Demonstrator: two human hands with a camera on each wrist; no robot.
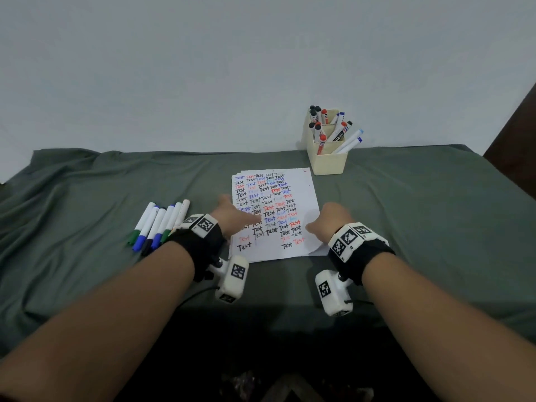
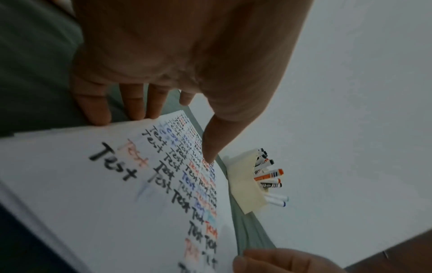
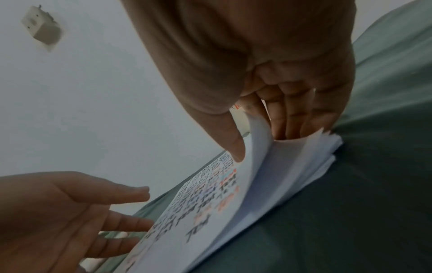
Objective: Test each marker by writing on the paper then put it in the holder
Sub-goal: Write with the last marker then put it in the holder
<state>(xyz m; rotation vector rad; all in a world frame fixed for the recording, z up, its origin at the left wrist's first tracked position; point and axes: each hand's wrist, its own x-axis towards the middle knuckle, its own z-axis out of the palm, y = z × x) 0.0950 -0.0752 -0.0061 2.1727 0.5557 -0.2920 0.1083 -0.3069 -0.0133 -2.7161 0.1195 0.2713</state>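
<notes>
Sheet of paper (image 1: 272,216), centre of the head view: the word "Test" is repeated in rows, written in black, red and blue. Print on the markers (image 1: 333,132) in the holder cannot be read.

White sheet of paper (image 1: 301,192), topmost of a white stack, covered with rows of the handwritten word "Test" in black, red, blue and pale blue ink. Left of the paper, row of white-barrelled markers (image 1: 158,224) with green, blue and black caps. Behind the paper's right corner, cream plastic holder (image 1: 327,162) filled with white markers capped in black, red-orange and blue. Under the paper, plain grey-green cloth (image 1: 420,204). Beyond the paper, pale grey-white wall (image 1: 203,68). Near the paper's lower edge, black wrist straps (image 1: 200,245) carrying white blocks printed with black-and-white square codes.
</notes>
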